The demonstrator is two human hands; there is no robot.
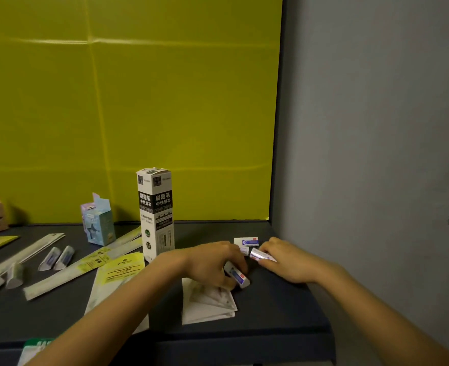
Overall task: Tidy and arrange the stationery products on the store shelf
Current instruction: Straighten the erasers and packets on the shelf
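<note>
Pinching one eraser (237, 276), left hand (212, 262) mirrors right hand (289, 262) holding another eraser (260, 254); likely light, firm; grip the long sides.

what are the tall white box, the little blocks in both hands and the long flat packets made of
Tall white box: printed matte cardboard; folded top flaps, sharp edges. Left block in the left hand and right block in the right hand: probably erasers in printed sleeves; blurred, so uncertain. Long flat packets: likely thin translucent plastic film, by their soft sheen.
</note>
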